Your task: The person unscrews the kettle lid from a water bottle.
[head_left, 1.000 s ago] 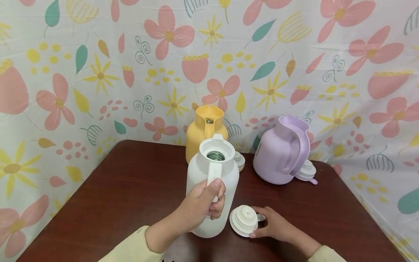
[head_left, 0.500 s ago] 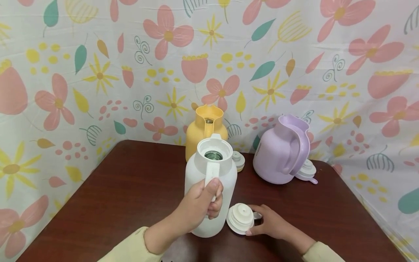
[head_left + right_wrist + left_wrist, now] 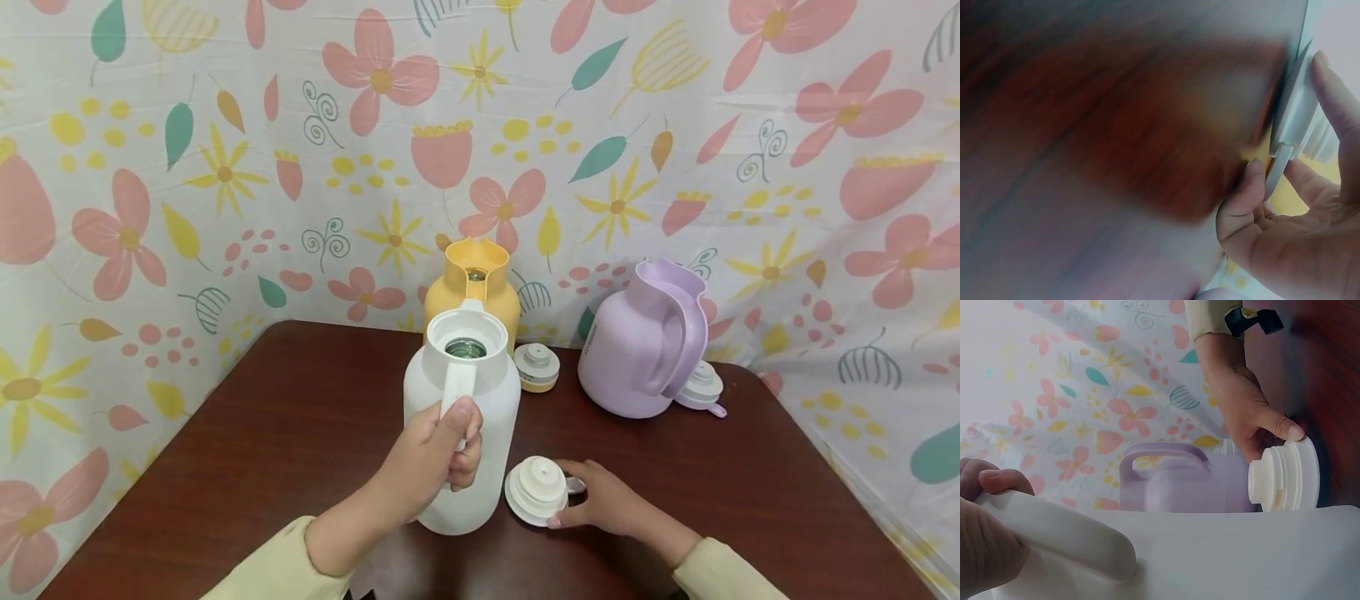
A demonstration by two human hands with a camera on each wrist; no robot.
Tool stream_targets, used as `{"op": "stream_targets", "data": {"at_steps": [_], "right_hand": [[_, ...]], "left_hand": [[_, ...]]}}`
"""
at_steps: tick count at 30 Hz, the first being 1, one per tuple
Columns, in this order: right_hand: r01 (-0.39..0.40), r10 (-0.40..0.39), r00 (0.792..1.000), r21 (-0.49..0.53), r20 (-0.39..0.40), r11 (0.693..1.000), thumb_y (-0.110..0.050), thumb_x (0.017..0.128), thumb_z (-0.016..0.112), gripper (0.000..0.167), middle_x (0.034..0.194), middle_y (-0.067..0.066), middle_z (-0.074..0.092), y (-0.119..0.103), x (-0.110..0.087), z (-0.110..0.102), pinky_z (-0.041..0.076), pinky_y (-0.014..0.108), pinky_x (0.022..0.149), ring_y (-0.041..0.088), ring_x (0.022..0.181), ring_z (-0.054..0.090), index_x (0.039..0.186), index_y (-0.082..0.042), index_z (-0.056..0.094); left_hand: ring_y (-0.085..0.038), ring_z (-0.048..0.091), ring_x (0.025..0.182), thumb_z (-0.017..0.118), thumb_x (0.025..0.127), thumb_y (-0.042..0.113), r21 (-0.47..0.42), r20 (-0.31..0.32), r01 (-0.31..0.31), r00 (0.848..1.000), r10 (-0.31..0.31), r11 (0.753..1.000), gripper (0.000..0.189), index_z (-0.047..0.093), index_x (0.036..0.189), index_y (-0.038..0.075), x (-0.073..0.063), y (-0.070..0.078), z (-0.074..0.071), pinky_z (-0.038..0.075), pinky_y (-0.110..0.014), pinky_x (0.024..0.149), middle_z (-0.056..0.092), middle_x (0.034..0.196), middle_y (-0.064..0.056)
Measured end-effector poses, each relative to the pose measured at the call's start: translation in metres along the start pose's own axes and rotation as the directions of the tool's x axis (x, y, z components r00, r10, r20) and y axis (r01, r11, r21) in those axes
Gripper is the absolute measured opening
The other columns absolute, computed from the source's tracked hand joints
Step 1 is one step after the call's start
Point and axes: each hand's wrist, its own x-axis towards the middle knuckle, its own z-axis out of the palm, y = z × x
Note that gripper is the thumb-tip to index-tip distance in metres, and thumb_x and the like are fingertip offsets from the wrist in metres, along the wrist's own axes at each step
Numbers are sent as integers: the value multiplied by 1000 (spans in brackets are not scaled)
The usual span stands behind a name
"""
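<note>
My left hand (image 3: 427, 458) grips the handle (image 3: 459, 383) of a white thermos jug (image 3: 483, 433), which stands upright with its mouth uncovered and a shiny liner inside. In the left wrist view, the curled fingers wrap round that handle (image 3: 1066, 534). Just right of the jug, my right hand (image 3: 611, 500) holds a white stopper lid (image 3: 538, 487) at its rim, thumb on the near side and fingers on the far side. A tab on the lid (image 3: 1279, 169) points toward the palm in the right wrist view. Whether the lid touches the table is unclear.
Behind the white jug stands a yellow jug (image 3: 442, 304), uncovered, with a white and yellow lid (image 3: 536, 367) beside it. A lilac jug (image 3: 626, 358) is at the back right, partly hiding another lid (image 3: 701, 387). A flowered curtain (image 3: 247, 167) borders the dark table (image 3: 300, 417).
The white jug and the lid have both shifted left, carried by my hands. More of the yellow jug's lid shows now. Both grips look the same.
</note>
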Motion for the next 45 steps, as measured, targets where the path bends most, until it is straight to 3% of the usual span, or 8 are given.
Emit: {"op": "stream_targets", "data": {"at_steps": [5,9,18,29,35,45], "right_hand": [[2,-1,1000,-11,3,1000,-34,71,93,77,113,10,67,-7,8,2,49,28,85,15,99,56,135,-4,61],[-15,15,1000,-10,6,1000,-33,71,93,78,119,15,68,-13,15,5,51,37,91,24,107,61,136,-3,61],[-140,140,990,-1,10,990,-32,71,93,82,130,21,65,-27,29,12,49,56,103,39,122,60,139,-2,58],[-182,182,983,40,4,982,-31,73,93,85,138,24,61,-43,56,25,44,59,111,43,133,54,142,0,55],[-194,194,981,43,-9,980,-30,73,92,83,136,21,63,-56,72,33,45,57,111,42,132,56,141,0,56],[-159,161,986,38,-33,986,-36,77,89,83,136,21,65,-75,100,47,48,52,110,38,129,60,142,1,54]], "left_hand": [[-4,27,49,35,110,29,12,-18,-20,1000,20,1000,47,25,84,-8,-3,2,-7,21,-24,45,31,60,9],[-4,27,49,35,110,28,36,-41,-20,999,21,999,45,26,84,-8,-6,4,-13,22,-23,45,32,59,9],[-4,29,49,34,109,24,90,-134,33,991,-21,995,40,27,82,-5,-8,10,-26,23,-20,47,31,58,10],[-9,25,48,33,110,25,144,-176,8,984,18,990,39,30,79,1,-12,14,-50,21,-27,44,26,56,3],[-9,25,48,33,110,24,134,-239,31,971,2,990,37,34,75,11,-13,17,-68,16,-31,44,27,56,6],[-10,25,46,34,107,21,173,-372,84,928,-14,981,39,32,70,10,-11,27,-97,22,-29,45,28,53,8]]}}
